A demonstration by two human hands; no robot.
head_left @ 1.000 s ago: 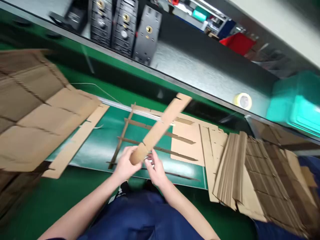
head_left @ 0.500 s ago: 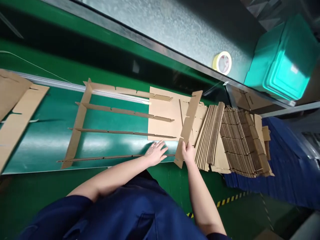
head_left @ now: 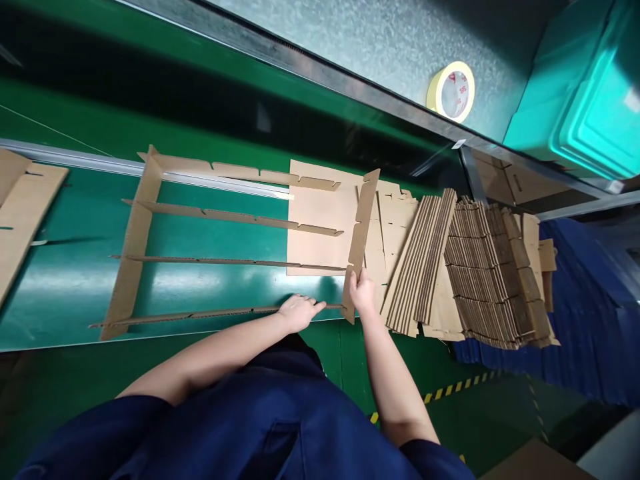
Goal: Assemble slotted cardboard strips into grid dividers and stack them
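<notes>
My right hand (head_left: 362, 292) grips a slotted cardboard strip (head_left: 361, 217) near its lower end, holding it crosswise at the right ends of several long strips. My left hand (head_left: 300, 312) is closed over the nearest long cardboard strip (head_left: 210, 313), close to that strip's right end; the fingertips are partly hidden. The long strips stand on edge, joined at the left to another cross strip (head_left: 131, 257). Beneath their right ends lies a flat cardboard sheet (head_left: 315, 207).
Stacks of cardboard strips (head_left: 420, 263) and slotted dividers (head_left: 483, 273) lie to the right on the green work surface (head_left: 220, 287). A metal shelf (head_left: 350, 40) beyond carries a tape roll (head_left: 434, 93) and a teal bin (head_left: 575, 100). More cardboard (head_left: 30, 220) lies at far left.
My right hand has brought the cross strip left and turned it more upright, against the long strips' ends. My left hand has gone from spread fingers to closing on the nearest long strip.
</notes>
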